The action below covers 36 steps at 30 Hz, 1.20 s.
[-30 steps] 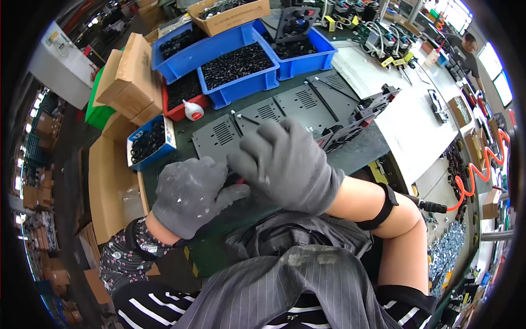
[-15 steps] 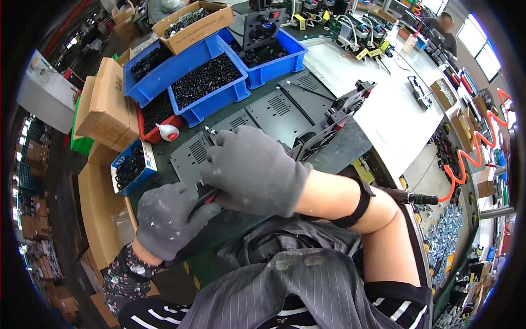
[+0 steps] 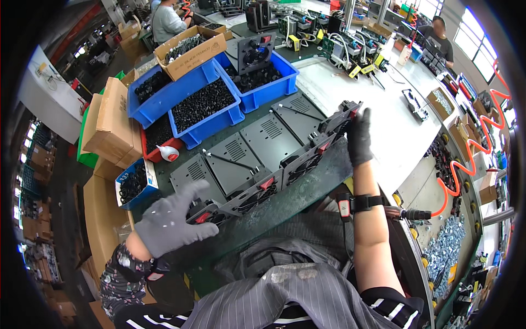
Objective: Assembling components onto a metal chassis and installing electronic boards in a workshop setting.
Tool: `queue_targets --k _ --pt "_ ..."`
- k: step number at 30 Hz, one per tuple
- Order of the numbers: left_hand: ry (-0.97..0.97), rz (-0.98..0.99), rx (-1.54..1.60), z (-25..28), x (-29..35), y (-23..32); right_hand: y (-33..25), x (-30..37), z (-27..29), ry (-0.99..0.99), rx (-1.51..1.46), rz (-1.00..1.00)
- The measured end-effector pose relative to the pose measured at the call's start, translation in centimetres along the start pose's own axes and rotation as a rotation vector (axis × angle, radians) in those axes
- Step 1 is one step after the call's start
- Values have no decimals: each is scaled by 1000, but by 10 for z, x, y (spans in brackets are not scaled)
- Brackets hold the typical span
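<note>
Stretching across the middle of the dark bench, a row of black fan assemblies (image 3: 285, 170) with red tabs lies just in front of the grey vented metal panels (image 3: 246, 151). At its near left end the left hand (image 3: 170, 222), grey-gloved, rests with fingers spread wide, gripping nothing. At the far right end the right hand (image 3: 360, 137), black-gloved, touches the last fan; whether its fingers curl around the frame cannot be told. Blue bins (image 3: 205, 107) of black parts stand farther back.

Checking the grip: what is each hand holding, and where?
Right hand grips the far end of the row of fan units. Left hand rests open on the near end, gripping nothing.
</note>
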State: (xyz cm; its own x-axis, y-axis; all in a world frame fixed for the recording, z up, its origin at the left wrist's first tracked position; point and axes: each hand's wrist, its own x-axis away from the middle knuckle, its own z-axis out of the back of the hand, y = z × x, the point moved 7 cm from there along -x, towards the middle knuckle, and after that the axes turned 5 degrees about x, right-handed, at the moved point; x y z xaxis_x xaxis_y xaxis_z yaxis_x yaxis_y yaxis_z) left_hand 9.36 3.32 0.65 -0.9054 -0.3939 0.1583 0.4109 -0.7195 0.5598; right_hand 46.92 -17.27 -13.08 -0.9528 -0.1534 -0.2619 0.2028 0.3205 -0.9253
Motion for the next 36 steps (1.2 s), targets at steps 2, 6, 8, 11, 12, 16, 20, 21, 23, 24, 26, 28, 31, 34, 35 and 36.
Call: queue_targets --k 2,6,8,11,12,16,20,21,23,24,26,28,31,34,35,36 --pt "-147 39 -111 -12 -1 1 20 5 -18 -88 -94 -111" --pt "-180 7 28 -14 -10 12 25 -2 -9 65 146 -177" --pt "-155 0 45 -14 -9 18 29 -2 0 119 -99 -151" --pt "-139 12 81 -18 -7 24 29 8 10 184 -277 -128" --pt "-151 32 92 -20 -5 25 24 12 10 179 -309 -179" --pt "-135 49 67 -26 -3 31 23 4 8 210 -231 -138" --pt "-122 130 149 -34 2 33 25 -10 -6 203 -293 -230" --pt "-121 132 163 -36 4 37 40 -18 -5 155 -304 -279" --pt "-106 116 187 -41 1 40 53 -35 -3 135 -342 -273" --pt "-97 94 199 -42 -1 46 58 -42 -4 125 -373 -275" --pt "-98 122 219 -44 0 42 47 -35 -12 81 -389 -312" --pt "-112 40 158 -47 1 44 39 -30 -12 131 -436 -266" --pt "-134 58 147 -45 4 36 30 4 -15 196 -250 -256" --pt "-124 68 207 -35 1 9 33 28 1 191 -158 -275" --pt "-104 -65 211 -19 -6 9 35 33 17 198 71 -91" --pt "-85 -201 209 -1 -14 13 34 38 31 209 296 95"
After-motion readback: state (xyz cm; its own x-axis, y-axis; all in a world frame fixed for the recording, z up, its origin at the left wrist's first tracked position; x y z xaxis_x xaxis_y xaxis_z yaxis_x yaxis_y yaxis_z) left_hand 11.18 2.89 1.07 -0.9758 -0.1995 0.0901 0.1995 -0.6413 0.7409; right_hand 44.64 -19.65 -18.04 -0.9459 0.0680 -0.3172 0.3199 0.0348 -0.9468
